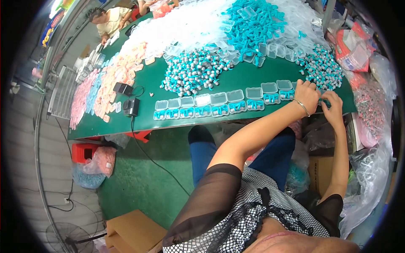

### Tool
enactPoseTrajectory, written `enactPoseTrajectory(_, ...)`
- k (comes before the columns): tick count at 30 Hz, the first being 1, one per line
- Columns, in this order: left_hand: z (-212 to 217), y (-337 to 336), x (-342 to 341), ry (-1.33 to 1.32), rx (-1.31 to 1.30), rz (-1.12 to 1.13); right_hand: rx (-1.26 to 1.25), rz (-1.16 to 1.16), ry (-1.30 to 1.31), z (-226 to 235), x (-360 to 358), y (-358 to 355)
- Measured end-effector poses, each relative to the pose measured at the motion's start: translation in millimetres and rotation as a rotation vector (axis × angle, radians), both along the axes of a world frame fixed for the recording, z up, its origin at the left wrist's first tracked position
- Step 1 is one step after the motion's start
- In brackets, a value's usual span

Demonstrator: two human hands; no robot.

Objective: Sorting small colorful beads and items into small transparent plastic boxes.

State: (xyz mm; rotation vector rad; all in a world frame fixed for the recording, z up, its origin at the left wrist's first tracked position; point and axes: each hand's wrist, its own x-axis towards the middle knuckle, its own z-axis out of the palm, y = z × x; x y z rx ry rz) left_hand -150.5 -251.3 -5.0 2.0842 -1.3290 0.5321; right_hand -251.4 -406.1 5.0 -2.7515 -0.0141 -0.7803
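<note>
**Left hand (308,95) and right hand (333,103) at the right end of a row of cases (220,110)**

Fingers of both hands bent, brought close together over a mostly hidden spot; whether anything is pinched cannot be told. A bracelet (302,108) is worn on the left wrist. To the left, the cases are lined up along the table's (253,78) near edge, lids opened away, teal cord and grey parts packed inside. One heap of grey-and-teal pieces (322,67) is seen just beyond the hands, another heap (194,71) behind the row. Teal cords (257,31) are piled farther back. Peach pieces (122,67) are spread leftward, near black boxes (131,107).
</note>
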Motion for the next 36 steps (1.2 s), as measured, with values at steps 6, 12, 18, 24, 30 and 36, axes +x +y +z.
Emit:
enactPoseTrajectory(6, 56, 114, 42, 0.001, 0.082, 0.013, 0.129, 0.032, -0.103, 11, -14, -9)
enactPoseTrajectory(12, 31, 244, 133, 0.081, 0.742, 0.431, 0.197, 0.0, -0.119, 17, -15, -8)
enactPoseTrajectory(18, 20, 266, 138, -0.008, 0.75, 0.376, 0.248, 0.023, -0.11, 22, 29, 9)
enactPoseTrajectory(24, 12, 263, 147, 0.043, 0.529, 0.235, 0.097, -0.108, 0.058, 10, 83, 16)
enactPoseTrajectory(30, 16, 257, 140, 0.898, -0.179, 0.036, -0.289, -0.331, 0.243, -2, 127, 26)
enactPoseTrajectory(36, 31, 236, 123, 1.479, -0.478, -0.135, -0.305, -0.273, 0.121, -13, 137, 16)
